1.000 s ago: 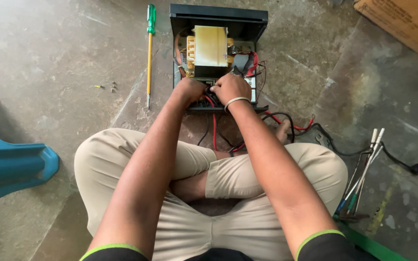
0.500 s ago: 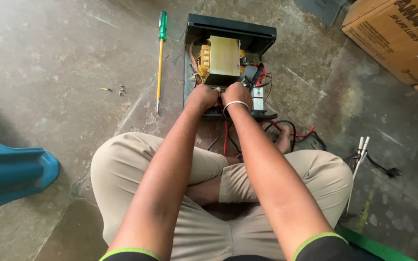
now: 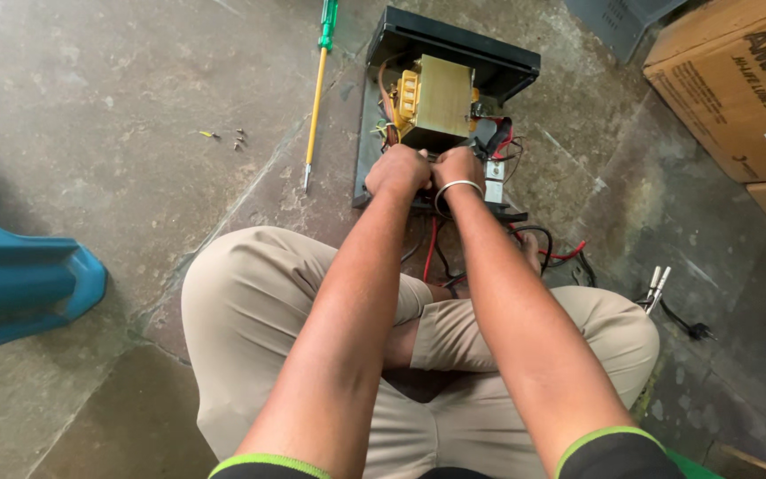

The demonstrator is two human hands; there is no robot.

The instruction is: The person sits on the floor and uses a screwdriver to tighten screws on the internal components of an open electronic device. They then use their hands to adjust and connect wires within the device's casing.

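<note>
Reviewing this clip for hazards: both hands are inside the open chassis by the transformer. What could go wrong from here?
1. The left hand and right hand work close together against the transformer among loose red and black wires; a wire could get tugged or snagged.
2. The metal bangle on the right wrist hangs near the wiring and may catch or touch a contact.
3. The small screws lie loose on the floor and could easily be scattered or lost.

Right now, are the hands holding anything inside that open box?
It cannot be told. The left hand and right hand are both closed, side by side, at the near edge of the open black case, just below the transformer; their backs hide whatever they grip.
</note>
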